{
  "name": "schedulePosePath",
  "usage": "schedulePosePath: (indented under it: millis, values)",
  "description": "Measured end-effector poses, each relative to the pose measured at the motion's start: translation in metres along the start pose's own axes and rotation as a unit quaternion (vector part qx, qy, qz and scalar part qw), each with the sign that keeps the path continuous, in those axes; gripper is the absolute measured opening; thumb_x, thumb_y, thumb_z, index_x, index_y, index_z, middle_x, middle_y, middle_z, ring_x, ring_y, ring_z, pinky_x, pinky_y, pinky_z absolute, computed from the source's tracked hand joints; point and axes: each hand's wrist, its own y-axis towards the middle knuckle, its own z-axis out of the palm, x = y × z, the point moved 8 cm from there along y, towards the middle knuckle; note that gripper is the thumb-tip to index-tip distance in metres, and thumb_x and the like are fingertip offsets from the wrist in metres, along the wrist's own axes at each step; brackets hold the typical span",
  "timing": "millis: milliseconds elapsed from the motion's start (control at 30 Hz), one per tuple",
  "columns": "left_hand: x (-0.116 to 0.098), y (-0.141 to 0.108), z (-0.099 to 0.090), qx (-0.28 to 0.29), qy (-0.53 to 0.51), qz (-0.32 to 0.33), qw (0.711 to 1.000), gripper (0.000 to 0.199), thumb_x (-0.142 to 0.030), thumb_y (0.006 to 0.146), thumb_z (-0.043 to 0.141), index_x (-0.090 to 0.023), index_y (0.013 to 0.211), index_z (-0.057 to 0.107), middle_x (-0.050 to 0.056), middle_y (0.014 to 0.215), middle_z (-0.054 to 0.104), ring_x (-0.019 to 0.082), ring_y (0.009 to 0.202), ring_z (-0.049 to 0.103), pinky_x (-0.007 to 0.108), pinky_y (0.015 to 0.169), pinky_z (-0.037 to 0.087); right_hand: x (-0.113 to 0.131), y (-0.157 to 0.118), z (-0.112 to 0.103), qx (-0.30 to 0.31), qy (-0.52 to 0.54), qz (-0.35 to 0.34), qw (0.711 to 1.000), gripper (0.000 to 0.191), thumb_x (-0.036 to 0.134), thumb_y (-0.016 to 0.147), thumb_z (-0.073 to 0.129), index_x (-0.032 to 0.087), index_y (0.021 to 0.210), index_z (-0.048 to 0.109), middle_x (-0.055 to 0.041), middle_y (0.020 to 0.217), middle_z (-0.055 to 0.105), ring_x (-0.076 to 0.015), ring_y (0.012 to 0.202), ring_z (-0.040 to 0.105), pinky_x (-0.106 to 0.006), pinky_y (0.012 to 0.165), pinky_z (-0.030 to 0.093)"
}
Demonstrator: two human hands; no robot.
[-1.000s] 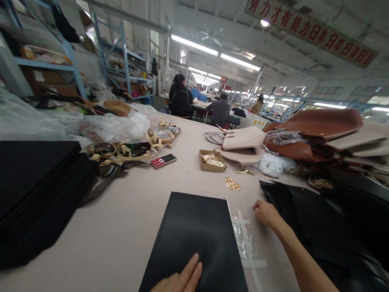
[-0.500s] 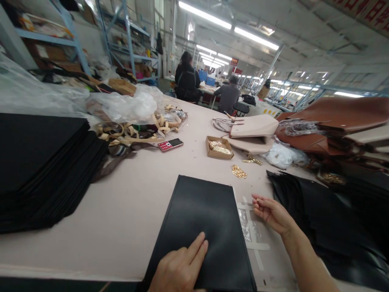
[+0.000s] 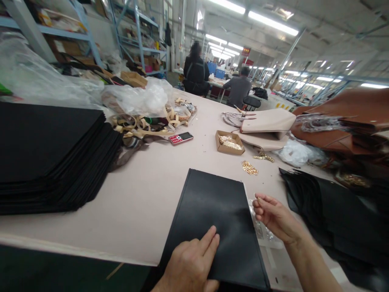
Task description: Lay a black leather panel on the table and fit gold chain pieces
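Observation:
A black leather panel (image 3: pixel 215 202) lies flat in front of me, its near end at the table's front edge. On its lower part rests my left hand (image 3: pixel 193 259), two fingers stretched out against the surface and nothing held. My right hand (image 3: pixel 275 215) hovers beside the panel's right edge, its thumb and fingertips pinched on a tiny gold metal piece (image 3: pixel 258 198) whose exact shape I cannot make out. Below that hand, clear plastic pieces (image 3: pixel 267 234) and strips of tape are on the tabletop. A small heap of gold hardware (image 3: pixel 249 168) sits beyond the panel.
Stacked black sheets (image 3: pixel 54 154) fill the left, with more black leather pieces (image 3: pixel 331 215) at right. Further back are a red phone (image 3: pixel 181 138), a cardboard box (image 3: pixel 230 148) of gold parts, a cream bag (image 3: pixel 267 121) and brown leather (image 3: pixel 349 117). Two people sit in the background.
The camera view has turned slightly left, so everything sits further right. My right hand has come closer to the panel's right edge, still pinching; my left hand stays on the panel.

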Motion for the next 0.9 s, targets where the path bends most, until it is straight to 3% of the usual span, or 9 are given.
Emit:
schedulePosePath:
  millis: [200, 433, 533, 667, 900]
  values:
    - [-0.005, -0.001, -0.006, 0.019, -0.012, 0.014, 1.000, 0.081, -0.046, 0.072, 0.076, -0.015, 0.140, 0.047, 0.011, 0.153, 0.039, 0.024, 0.091, 0.066, 0.039, 0.076, 0.058, -0.015, -0.003, 0.012, -0.029, -0.053, 0.034, 0.998, 0.036, 0.023, 0.056, 0.096, 0.015, 0.085, 0.076, -0.0028, 0.075, 0.070, -0.0108, 0.059, 0.064, -0.023, 0.059, 0.060]
    - [-0.008, -0.003, -0.012, -0.013, 0.010, 0.030, 0.999, 0.073, -0.051, 0.076, 0.072, -0.013, 0.135, 0.050, 0.011, 0.143, 0.053, 0.023, 0.087, 0.063, 0.037, 0.068, 0.053, -0.048, -0.010, 0.053, 0.034, -0.216, 0.064, 0.974, 0.042, 0.037, 0.064, 0.091, 0.017, 0.095, 0.071, -0.0006, 0.071, 0.070, -0.0140, 0.064, 0.068, -0.025, 0.064, 0.060]
    - [-0.010, -0.004, -0.013, -0.039, 0.011, 0.043, 0.998, 0.066, -0.050, 0.080, 0.068, -0.012, 0.131, 0.053, 0.009, 0.135, 0.060, 0.022, 0.084, 0.062, 0.037, 0.065, 0.049, -0.063, -0.011, 0.062, 0.046, -0.303, 0.093, 0.947, 0.046, 0.045, 0.061, 0.089, 0.014, 0.090, 0.070, -0.0015, 0.070, 0.069, -0.0145, 0.062, 0.067, -0.024, 0.060, 0.057]
    - [-0.012, -0.006, -0.015, -0.069, 0.007, 0.060, 0.996, 0.059, -0.048, 0.081, 0.067, -0.011, 0.127, 0.056, 0.007, 0.126, 0.064, 0.021, 0.079, 0.060, 0.037, 0.061, 0.046, -0.072, -0.008, 0.068, 0.054, -0.403, 0.092, 0.909, 0.035, 0.045, 0.067, 0.080, 0.014, 0.080, 0.069, -0.0008, 0.065, 0.066, -0.0135, 0.058, 0.063, -0.024, 0.056, 0.054]
    - [-0.012, -0.005, -0.014, -0.042, -0.002, 0.068, 0.997, 0.064, -0.051, 0.083, 0.066, -0.010, 0.129, 0.052, 0.008, 0.120, 0.064, 0.020, 0.078, 0.058, 0.036, 0.056, 0.044, -0.070, -0.009, 0.080, 0.116, -0.558, 0.059, 0.820, 0.015, 0.032, 0.079, 0.065, 0.019, 0.077, 0.071, 0.0004, 0.065, 0.066, -0.0140, 0.058, 0.059, -0.024, 0.054, 0.045]
